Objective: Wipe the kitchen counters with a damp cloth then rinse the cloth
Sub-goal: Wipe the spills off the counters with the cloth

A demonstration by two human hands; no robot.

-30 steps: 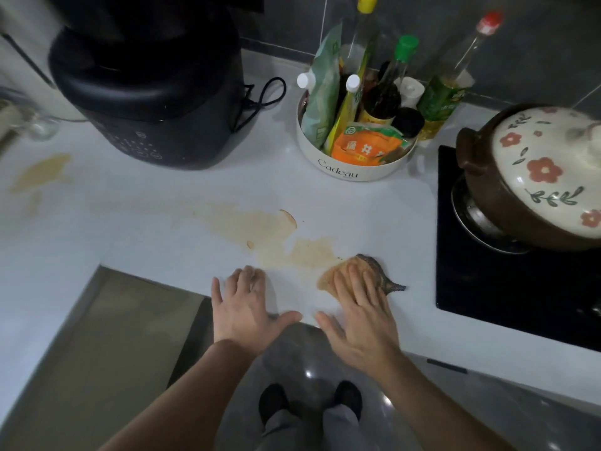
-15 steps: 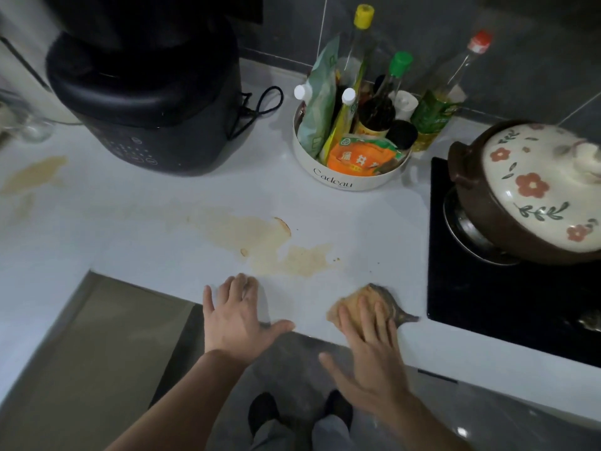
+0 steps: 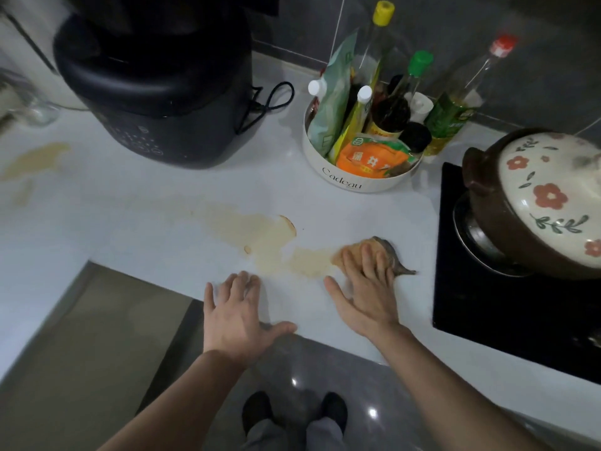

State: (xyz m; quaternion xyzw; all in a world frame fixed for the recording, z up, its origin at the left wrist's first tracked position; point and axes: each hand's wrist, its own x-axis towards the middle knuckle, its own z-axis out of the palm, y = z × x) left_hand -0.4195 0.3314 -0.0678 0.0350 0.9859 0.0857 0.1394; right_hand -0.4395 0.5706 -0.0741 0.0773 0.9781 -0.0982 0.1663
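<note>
I count one white worktop point(image 3: 162, 206), one black cooker point(image 3: 156, 92) at the back left, one black hob point(image 3: 487, 304) with one brown clay pot point(image 3: 507, 229) on it, and one round caddy point(image 3: 344, 182) of bottles. There are two brown stains, a big stain point(image 3: 270, 242) in the middle and a small stain point(image 3: 35, 159) far left, and one cloth point(image 3: 396, 260). Both hands lie flat with straight fingers: the right hand point(image 3: 364, 297) presses the cloth, and the left hand point(image 3: 237, 317) rests bare at the front edge. Half a second ago the cloth was near the front edge; now it touches the right end of the big stain. The wall is dark grey tile and the floor is glossy grey.
</note>
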